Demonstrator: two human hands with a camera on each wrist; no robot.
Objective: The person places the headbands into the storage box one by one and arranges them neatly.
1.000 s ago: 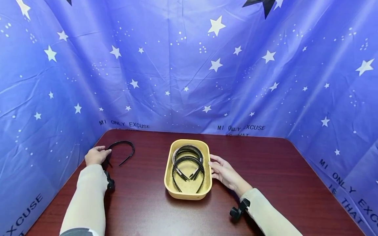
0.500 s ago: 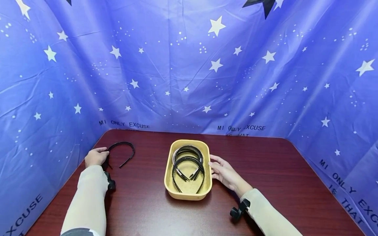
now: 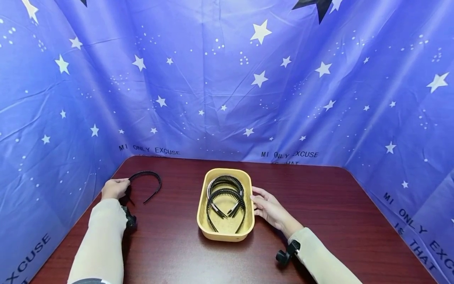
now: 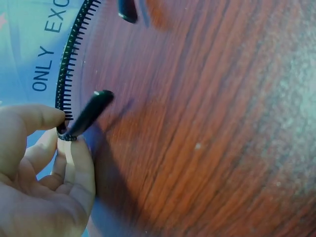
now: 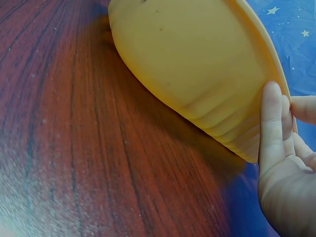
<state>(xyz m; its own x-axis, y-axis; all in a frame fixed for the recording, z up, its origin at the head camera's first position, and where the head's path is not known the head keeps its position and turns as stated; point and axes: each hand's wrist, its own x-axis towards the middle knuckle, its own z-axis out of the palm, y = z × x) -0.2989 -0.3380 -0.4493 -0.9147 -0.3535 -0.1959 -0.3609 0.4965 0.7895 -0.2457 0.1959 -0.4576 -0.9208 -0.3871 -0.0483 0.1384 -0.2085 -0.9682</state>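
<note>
At the left of the table, my left hand (image 3: pixel 115 188) pinches one end of a black toothed headband (image 3: pixel 146 172) between thumb and fingers. In the left wrist view, that headband (image 4: pixel 64 84) arcs up from the fingertips, its comb teeth facing inward. My right hand (image 3: pixel 271 209) touches the right side of a yellow tub (image 3: pixel 203 221). Its fingers lie fairly straight against the outer wall, and one fingertip meets the rim in the right wrist view. Inside the tub lie several headbands (image 3: pixel 226 191), mostly black and overlapping, some with pale, shiny parts.
The tub stands near the middle of a dark red wood-grain table (image 3: pixel 170 244). A blue star-printed cloth (image 3: pixel 227 79) hangs behind the table and along both sides. Each wrist carries a black camera mount (image 3: pixel 288 253).
The left hand has shifted very slightly, and the headband's free end has turned a little down toward me. The right hand and the tub have stayed in place.
</note>
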